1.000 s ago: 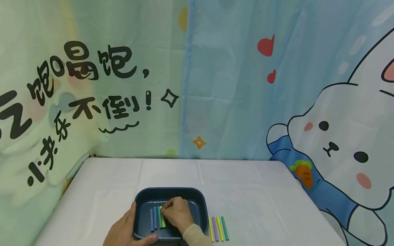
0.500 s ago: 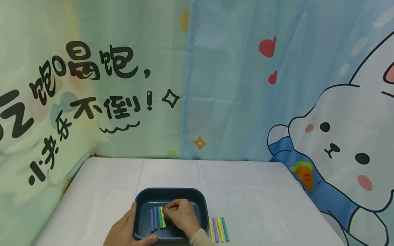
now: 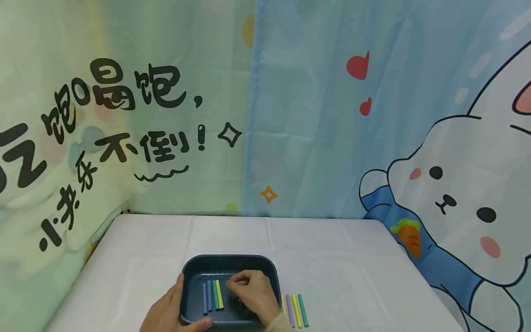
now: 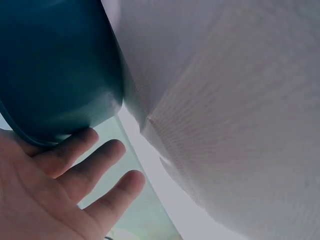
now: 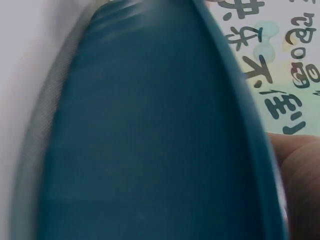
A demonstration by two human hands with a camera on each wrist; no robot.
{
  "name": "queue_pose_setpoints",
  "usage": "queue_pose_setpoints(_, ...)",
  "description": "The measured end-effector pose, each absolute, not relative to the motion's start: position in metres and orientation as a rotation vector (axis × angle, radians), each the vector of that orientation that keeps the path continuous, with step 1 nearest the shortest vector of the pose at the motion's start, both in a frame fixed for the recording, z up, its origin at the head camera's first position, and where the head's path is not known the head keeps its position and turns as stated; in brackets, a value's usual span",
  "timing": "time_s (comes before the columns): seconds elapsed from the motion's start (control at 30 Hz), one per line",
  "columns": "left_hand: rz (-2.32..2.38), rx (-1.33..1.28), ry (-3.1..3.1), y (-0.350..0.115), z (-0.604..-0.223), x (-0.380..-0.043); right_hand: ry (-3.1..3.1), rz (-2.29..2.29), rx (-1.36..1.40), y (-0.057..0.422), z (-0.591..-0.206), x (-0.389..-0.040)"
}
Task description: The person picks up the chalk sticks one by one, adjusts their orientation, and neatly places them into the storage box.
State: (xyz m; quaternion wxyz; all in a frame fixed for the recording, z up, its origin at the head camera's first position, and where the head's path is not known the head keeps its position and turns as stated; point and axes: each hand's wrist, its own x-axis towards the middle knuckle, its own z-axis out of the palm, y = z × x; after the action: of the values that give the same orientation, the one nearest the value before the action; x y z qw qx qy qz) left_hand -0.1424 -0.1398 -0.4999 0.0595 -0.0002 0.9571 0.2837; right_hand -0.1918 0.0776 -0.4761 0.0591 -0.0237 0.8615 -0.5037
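In the head view, a dark blue tray (image 3: pixel 230 260) sits on the white table. Inside it two thin blue sticks (image 3: pixel 207 296), a green stick (image 3: pixel 215 295) and a yellow stick (image 3: pixel 220 295) lie side by side. My left hand (image 3: pixel 168 306) touches the tray's near left corner, thumb at the front rim. The left wrist view shows its fingers (image 4: pixel 87 170) fairly straight against the tray's outer wall. My right hand (image 3: pixel 253 293) hovers over the tray's right half, fingers loosely curled, right of the yellow stick and apart from it. Nothing shows between its fingertips.
Right of the tray on the white table (image 3: pixel 352 267) lies a row of sticks, yellow, purple (image 3: pixel 290 310), yellow and green (image 3: pixel 303 310). Behind the table hangs a printed curtain (image 3: pixel 298 138) with dark lettering and a white rabbit.
My right hand has let go of the yellow stick and moved right, away from it. The sticks keep their places, and the left hand stays at the tray's corner.
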Motion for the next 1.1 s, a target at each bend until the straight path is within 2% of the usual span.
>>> queue_pose_setpoints(0.5, 0.843, -0.028, 2.886, -0.137, -0.499, -0.143, 2.586, -1.549, 0.02, 0.1, -0.465, -0.192)
queue_pose_setpoints(0.87, 0.848, 0.01, 2.926, -0.137, -0.498, -0.142, 2.554, -1.626, -0.093, 0.124, -0.457, -0.191)
queue_pose_setpoints(1.1, 0.846, 0.01, 2.936, -0.137, -0.499, -0.142, 2.491, -1.681, -0.036, 0.133, -0.453, -0.191)
